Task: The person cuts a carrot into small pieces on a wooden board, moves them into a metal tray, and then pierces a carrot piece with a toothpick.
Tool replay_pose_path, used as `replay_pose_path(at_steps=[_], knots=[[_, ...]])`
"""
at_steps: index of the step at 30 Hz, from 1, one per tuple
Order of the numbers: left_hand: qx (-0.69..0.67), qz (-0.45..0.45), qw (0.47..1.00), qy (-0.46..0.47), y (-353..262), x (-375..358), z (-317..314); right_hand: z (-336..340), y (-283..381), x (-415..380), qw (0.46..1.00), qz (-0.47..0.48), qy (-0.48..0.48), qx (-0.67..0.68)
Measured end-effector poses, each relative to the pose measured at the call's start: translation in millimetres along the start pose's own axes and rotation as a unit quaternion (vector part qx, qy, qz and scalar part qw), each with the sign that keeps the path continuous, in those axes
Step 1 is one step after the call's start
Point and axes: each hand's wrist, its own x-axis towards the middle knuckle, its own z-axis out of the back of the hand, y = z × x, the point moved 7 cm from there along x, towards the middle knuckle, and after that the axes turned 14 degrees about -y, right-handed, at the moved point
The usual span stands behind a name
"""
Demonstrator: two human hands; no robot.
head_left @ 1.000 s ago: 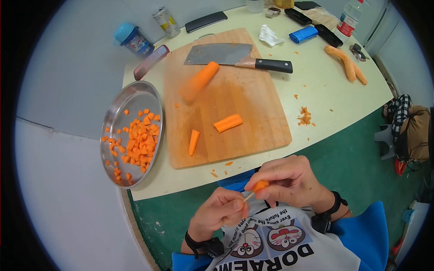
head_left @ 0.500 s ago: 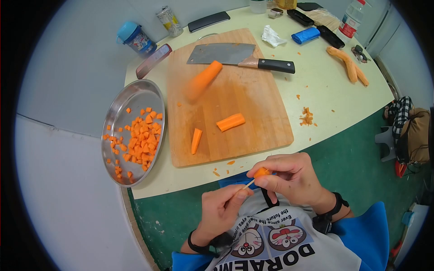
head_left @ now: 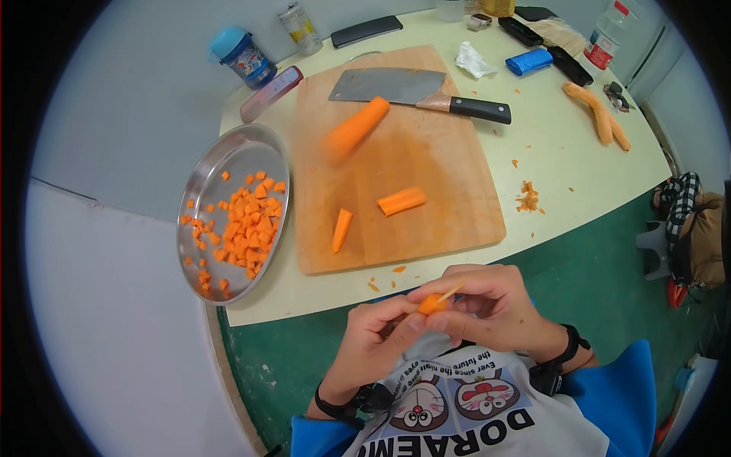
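Note:
In front of my chest, both hands close around a small orange carrot piece (head_left: pixel 432 305). My left hand (head_left: pixel 381 335) pinches it from the left. My right hand (head_left: pixel 491 308) grips its right side with thumb and fingers. A thin wooden stick (head_left: pixel 451 292) pokes out of the piece toward the right fingers. On the wooden cutting board (head_left: pixel 449 167) beyond lie a long peeled carrot (head_left: pixel 358 128), a thick carrot stick (head_left: pixel 402 201) and a thinner carrot strip (head_left: pixel 342 231). Across the board's far end rests a cleaver (head_left: pixel 388 87), its black handle pointing right.
Left of the board, a steel tray (head_left: pixel 196 263) holds diced carrot. Unpeeled carrots (head_left: pixel 598 114) and carrot scraps (head_left: pixel 528 198) lie to the right. A blue-lidded cup (head_left: pixel 247 59), a can (head_left: pixel 301 30) and a bottle (head_left: pixel 605 38) stand along the back; a stool (head_left: pixel 652 244) is beyond the table.
The stick, formerly between my left fingers on the carrot's left, now sticks out toward the right. My left hand has shifted onto the carrot piece. The whole view has moved slightly.

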Motion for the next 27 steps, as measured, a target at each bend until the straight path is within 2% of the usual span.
replay_pose_path(at_steps=[3, 5, 9, 12, 15, 18, 20, 27], knots=[[0.040, -0.021, 0.998, -0.051, 3.5, 0.9, 9.1, 7.5, 4.9, -1.1, 0.998, 0.038, -0.033, -0.025], [0.135, -0.084, 0.985, -0.072, 0.2, 1.3, 18.7, 13.3, 8.6, -1.7, 0.993, 0.070, -0.063, -0.070], [0.149, -0.108, 0.980, -0.073, 4.0, -1.8, 24.8, 7.9, 10.6, -0.2, 0.995, 0.091, -0.033, -0.037], [0.075, -0.064, 0.992, -0.081, 9.2, -1.7, 23.4, 5.5, 14.7, 1.2, 0.991, 0.108, -0.024, -0.072], [0.050, -0.053, 0.994, -0.083, 5.7, -0.7, 19.8, 5.7, 14.0, 2.5, 0.992, 0.094, -0.029, -0.076], [0.030, -0.025, 0.996, -0.086, 8.2, -1.5, 20.3, 5.5, 10.6, 3.1, 0.997, 0.060, -0.045, 0.003], [-0.008, 0.021, 0.998, -0.064, 12.4, -2.6, 20.0, 5.6, 8.6, 3.6, 0.999, 0.029, -0.041, -0.008], [-0.006, 0.015, 0.995, -0.099, 9.0, -4.3, 20.9, 6.8, 2.9, 7.7, 0.999, -0.031, -0.036, 0.002]])
